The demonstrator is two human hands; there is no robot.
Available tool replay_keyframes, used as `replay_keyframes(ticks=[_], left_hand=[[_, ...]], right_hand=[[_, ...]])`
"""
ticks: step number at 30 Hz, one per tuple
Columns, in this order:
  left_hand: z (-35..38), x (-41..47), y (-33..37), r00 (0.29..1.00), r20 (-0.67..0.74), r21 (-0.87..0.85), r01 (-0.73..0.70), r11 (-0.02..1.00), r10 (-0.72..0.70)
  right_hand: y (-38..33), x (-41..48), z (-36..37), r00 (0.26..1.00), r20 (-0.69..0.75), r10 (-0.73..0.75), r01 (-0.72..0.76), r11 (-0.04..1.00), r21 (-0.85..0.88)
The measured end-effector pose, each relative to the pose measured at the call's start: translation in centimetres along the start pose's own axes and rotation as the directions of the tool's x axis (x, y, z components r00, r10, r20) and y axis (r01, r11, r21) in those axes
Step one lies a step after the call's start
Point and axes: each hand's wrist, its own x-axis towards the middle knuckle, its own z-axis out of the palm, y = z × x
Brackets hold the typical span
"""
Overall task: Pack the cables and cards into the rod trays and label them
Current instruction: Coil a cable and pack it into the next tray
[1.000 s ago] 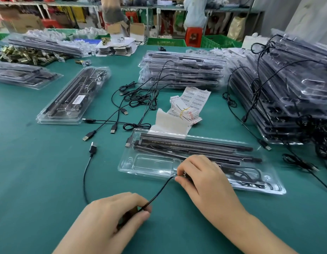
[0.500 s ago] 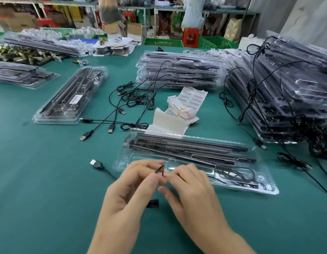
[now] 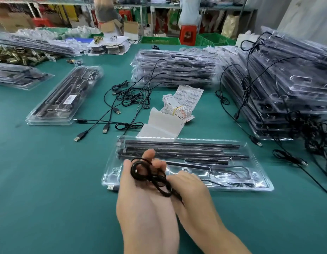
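A clear plastic rod tray [image 3: 258, 182] with black rods lies open on the green table in front of me. Over its left end, my left hand [image 3: 146, 202] has a black USB cable [image 3: 151, 176] wound in loops around its fingers. My right hand [image 3: 192, 197] pinches the cable's strand just right of the loops. The cable's USB plug [image 3: 111, 187] pokes out beside the tray's left corner. A bundle of barcode cards [image 3: 179, 110] and a label sheet [image 3: 191, 95] lie behind the tray, with white backing paper [image 3: 162, 125].
Loose black USB cables [image 3: 122, 99] sprawl on the table behind the tray. A packed tray [image 3: 65, 96] lies at left. Stacks of trays stand at centre back [image 3: 173, 68] and right [image 3: 287, 85]. Brass parts [image 3: 16, 55] are heaped far left.
The cable lay stretched between my hands a second ago; now it is coiled in loops around my left fingers. Both hands have come together over the tray's left end.
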Motion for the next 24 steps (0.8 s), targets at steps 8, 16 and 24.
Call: replay_keyframes(ticks=[8,16,24], left_hand=[[-3.8,2.6,4.9,0.970,0.153,0.490,-0.240,0.838,0.189],[-6.4,2.5,9.6,0.441,0.871,0.202,-0.722,-0.662,-0.215],[-6.8,2.2,7.3,0.626,0.747,0.332,-0.643,-0.690,-0.224]], right_hand=[[0.1,-0.2,-0.6,0.996,0.083,-0.034,0.029,0.997,0.068],[0.2,-0.3,-0.1,0.991,-0.031,-0.132,0.129,0.988,-0.083],[-0.1,-0.2,0.0,0.987,-0.052,-0.154,0.145,0.979,-0.143]])
